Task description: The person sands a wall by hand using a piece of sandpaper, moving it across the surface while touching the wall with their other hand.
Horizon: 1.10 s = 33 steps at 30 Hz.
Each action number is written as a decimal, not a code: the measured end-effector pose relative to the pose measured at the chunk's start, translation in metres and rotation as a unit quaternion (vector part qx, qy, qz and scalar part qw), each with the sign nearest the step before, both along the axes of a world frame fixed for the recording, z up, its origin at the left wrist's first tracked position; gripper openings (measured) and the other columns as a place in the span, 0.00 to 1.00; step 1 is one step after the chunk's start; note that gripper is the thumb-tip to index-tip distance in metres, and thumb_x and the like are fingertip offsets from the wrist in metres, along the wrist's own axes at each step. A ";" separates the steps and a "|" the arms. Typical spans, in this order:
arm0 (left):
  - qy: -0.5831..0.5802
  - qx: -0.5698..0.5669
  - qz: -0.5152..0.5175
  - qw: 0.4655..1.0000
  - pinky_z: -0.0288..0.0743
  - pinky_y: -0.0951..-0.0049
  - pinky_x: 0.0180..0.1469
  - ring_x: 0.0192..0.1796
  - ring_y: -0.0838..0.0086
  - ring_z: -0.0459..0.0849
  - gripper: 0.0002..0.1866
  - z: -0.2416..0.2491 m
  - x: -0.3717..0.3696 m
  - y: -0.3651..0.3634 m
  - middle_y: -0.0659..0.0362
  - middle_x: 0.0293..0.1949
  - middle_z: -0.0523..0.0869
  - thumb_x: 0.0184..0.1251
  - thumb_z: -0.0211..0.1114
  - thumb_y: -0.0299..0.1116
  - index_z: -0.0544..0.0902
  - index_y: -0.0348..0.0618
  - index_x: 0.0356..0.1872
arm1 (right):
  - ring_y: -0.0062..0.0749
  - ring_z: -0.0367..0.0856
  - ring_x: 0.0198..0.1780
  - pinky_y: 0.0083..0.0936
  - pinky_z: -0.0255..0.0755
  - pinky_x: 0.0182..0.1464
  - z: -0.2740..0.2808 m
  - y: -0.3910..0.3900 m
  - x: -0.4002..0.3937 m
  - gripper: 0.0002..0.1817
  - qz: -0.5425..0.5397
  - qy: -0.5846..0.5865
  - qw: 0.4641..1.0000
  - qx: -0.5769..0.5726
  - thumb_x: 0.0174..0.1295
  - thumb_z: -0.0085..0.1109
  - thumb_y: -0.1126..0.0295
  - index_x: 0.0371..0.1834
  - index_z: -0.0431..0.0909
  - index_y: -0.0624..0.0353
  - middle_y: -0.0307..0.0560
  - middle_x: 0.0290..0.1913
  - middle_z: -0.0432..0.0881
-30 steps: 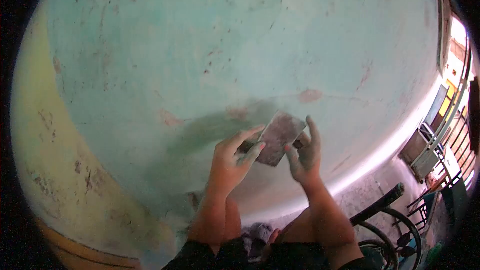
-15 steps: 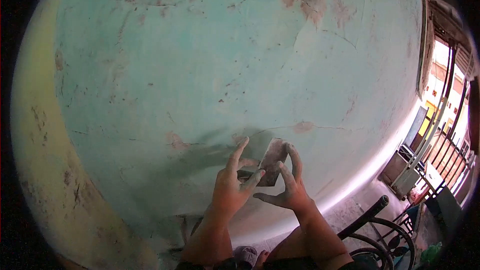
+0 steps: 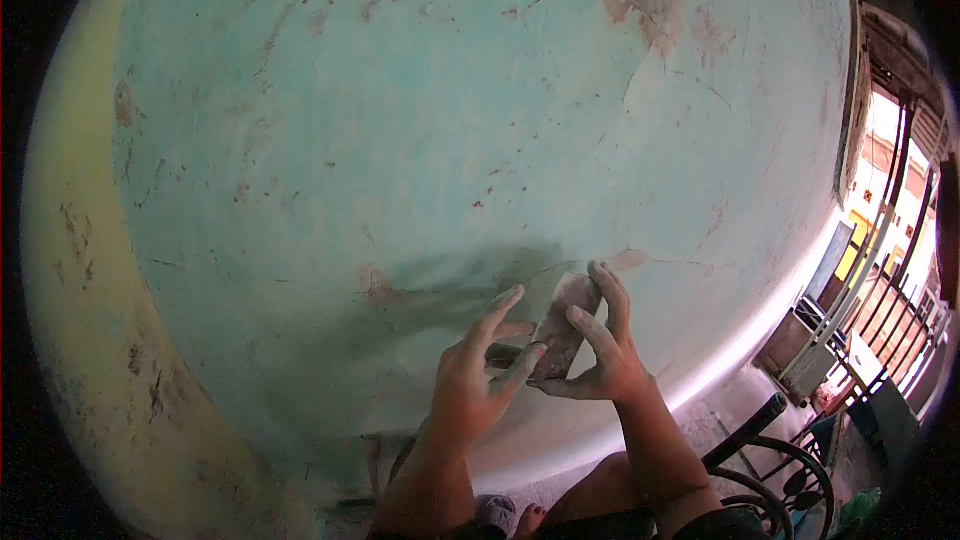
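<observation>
Your left hand (image 3: 466, 386) was clamped on the grey-brown, thin rectangular sheet (image 3: 558, 344). Since a second ago it had gone from broad-on to narrow and steep, so less face showed. Your right hand (image 3: 622, 374) was spread round its right side, fingertips at it; couldn't tell if they gripped. Sheet looked dull, blotchy, paler up top, held tilted off the floor, before the lower part of the scuffed pale-green plaster wall (image 3: 350, 140).

Room with patchy wall (image 3: 400, 140).
</observation>
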State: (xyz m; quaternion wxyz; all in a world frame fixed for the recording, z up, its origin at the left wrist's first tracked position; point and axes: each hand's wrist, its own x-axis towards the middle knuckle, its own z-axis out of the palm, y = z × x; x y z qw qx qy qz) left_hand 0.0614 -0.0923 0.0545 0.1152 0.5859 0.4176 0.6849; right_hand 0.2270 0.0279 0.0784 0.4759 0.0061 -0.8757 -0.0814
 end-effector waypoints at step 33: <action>0.121 0.172 0.472 0.856 0.48 0.48 0.76 0.76 0.50 0.58 0.36 -0.022 -0.016 0.066 0.41 0.74 0.60 0.72 0.59 0.47 0.61 0.33 0.72 | 0.62 0.57 0.73 0.55 0.56 0.72 0.054 0.083 -0.034 0.51 -0.189 0.301 0.934 0.026 0.43 0.78 0.51 0.74 0.65 0.47 0.63 0.74 0.57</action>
